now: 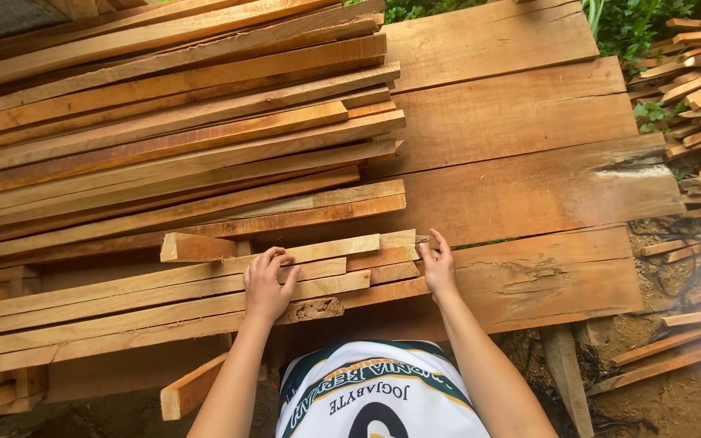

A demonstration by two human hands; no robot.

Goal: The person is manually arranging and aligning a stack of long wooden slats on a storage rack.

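My left hand (267, 284) rests with curled fingers on top of a long wooden slat (123, 284) in the near pile, gripping its edge. At the right end of the same bundle of slats (383, 255), my right hand (437, 266) presses flat against the cut ends, fingers spread. The slats lie roughly level across wide rough planks (545, 268) that form a bench top. A short square block (198, 246) lies just beyond my left hand.
A large stack of long slats (172, 113) fills the left and far side. Wide boards (513, 105) lie to the right. Offcuts (699, 89) are piled on the ground at far right, beside green plants (634, 24). One loose slat (192, 388) sticks out below.
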